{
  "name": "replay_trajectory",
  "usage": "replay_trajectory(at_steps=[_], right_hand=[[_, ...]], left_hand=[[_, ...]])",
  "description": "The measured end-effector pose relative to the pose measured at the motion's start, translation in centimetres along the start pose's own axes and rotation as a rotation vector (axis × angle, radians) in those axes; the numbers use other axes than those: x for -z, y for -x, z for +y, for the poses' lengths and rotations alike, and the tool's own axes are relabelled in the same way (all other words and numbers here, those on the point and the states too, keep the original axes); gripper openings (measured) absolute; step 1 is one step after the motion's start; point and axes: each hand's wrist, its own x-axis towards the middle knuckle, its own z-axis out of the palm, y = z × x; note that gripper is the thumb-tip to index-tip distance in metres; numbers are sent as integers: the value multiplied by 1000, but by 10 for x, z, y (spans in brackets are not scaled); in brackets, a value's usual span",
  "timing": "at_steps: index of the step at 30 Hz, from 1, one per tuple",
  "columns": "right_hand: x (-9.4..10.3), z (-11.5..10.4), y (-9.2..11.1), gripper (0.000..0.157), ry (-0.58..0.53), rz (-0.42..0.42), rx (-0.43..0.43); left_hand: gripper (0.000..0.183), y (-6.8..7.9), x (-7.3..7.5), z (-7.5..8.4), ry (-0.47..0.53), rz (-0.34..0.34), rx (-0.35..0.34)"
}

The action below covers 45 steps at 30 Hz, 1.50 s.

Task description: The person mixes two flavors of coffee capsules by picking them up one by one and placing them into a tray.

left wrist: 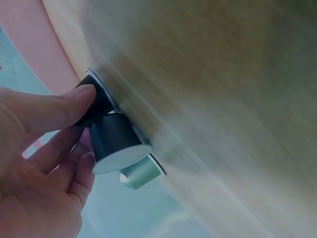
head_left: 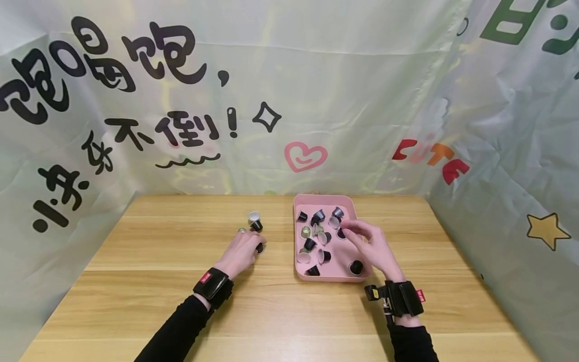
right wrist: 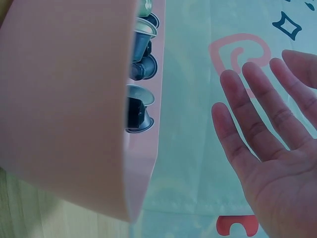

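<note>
On the table left of the pink tray (head_left: pixel 332 274), my left hand (head_left: pixel 238 254) pinches a black coffee capsule (left wrist: pixel 99 101) between thumb and fingers, its foil rim close to the wood. A second black capsule (left wrist: pixel 116 139) and a green capsule (left wrist: pixel 141 173) sit right beside it. My right hand (head_left: pixel 373 246) hovers over the tray's right side, fingers apart and holding nothing; its palm (right wrist: pixel 282 193) shows bare in the right wrist view. Near those fingertips lies a black capsule (head_left: pixel 341 234) in the tray, partly covered by the hand.
Several black, dark blue and green capsules lie scattered in the tray, among them a black one (head_left: pixel 356 267) near its front right corner. A silver-lidded capsule (head_left: pixel 254 216) stands beyond my left hand. Printed cloth (head_left: pixel 353 90) hangs behind the wooden table (head_left: pixel 280 322).
</note>
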Motion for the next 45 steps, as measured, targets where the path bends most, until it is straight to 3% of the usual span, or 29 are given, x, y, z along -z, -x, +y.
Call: replay_trajectory(at_steps=[8, 17, 22, 29, 40, 45], right_hand=[[0, 0, 0, 28, 3, 3, 3], [1, 0, 0, 30, 6, 2, -4], [1, 1, 0, 30, 0, 1, -2], [1, 0, 0, 30, 6, 5, -7], [2, -1, 0, 31, 11, 8, -10], [2, -1, 0, 32, 8, 5, -4]], left_hand=[[26, 0, -1, -1, -1, 4, -21], [29, 1, 0, 1, 44, 4, 12], [30, 1, 3, 4, 156, 3, 32], [34, -4, 5, 9, 312, -24, 120], [36, -20, 6, 13, 483, 45, 173], [37, -29, 7, 16, 601, 38, 254]])
